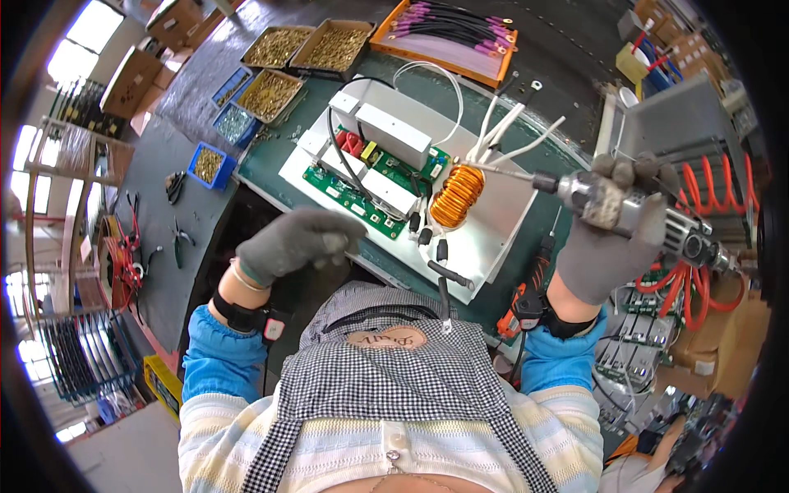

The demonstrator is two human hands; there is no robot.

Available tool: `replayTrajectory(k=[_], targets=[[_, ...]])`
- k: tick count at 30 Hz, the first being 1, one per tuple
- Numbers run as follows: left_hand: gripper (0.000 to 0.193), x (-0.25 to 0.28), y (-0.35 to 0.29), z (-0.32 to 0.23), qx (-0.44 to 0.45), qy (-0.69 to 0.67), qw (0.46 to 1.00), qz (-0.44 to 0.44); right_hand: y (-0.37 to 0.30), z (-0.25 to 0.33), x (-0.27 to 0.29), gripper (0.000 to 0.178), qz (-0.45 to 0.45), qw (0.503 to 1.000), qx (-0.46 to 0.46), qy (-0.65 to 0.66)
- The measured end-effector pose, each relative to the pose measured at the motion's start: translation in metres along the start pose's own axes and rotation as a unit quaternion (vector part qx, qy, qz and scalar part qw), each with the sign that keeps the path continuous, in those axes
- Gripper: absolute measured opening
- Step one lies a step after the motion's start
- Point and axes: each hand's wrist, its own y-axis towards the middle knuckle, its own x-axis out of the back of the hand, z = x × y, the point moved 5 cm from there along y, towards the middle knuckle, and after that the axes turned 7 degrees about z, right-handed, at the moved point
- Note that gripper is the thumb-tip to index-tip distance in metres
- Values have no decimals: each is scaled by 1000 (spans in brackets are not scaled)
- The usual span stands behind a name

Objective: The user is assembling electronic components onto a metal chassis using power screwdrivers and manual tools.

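Observation:
My left hand (300, 245), in a grey glove, hovers by the near table edge, its fingers loosely bent and nothing seen in them. Just beyond it lies a white metal plate (491, 246) carrying green circuit boards (333, 191), silver heat sinks (393, 134) and a copper-wound coil (457, 197). In my gloved right hand (612, 238) is a metal air screwdriver (596, 200), held sideways. Its long thin bit points left, reaching over the plate just above the coil. White cables with ring ends (497, 131) rise behind the coil; black-sleeved leads hang toward me.
Trays of brass fasteners (333, 48) and blue bins (211, 166) stand at the far left. An orange-framed tray (444, 41) holds black cables. An orange power screwdriver (522, 308) lies by my right wrist. Red coiled hoses (699, 279) hang at right; pliers (179, 242) lie left.

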Motion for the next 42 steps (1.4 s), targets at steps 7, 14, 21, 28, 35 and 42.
replayTrajectory(k=[7, 14, 21, 28, 35, 42], targets=[[39, -59, 61, 49, 19, -254, 965, 61, -16, -45, -20, 41, 236, 972, 1, -6], [30, -72, 72, 47, 118, -294, 946, -65, -21, -50, -24, 42, 253, 967, -1, 1], [26, -73, 68, 47, 60, -270, 960, -36, -30, -54, -28, 40, 247, 969, 7, -16], [24, -73, 68, 49, 59, -294, 954, -2, -39, -67, -29, 49, 341, 939, 15, -28], [28, -81, 71, 42, 85, -263, 958, -75, -53, -67, -43, 46, 435, 896, 35, -85], [41, -80, 70, 57, 0, -280, 959, 31, -50, -75, -48, 47, 445, 894, 16, -40]])
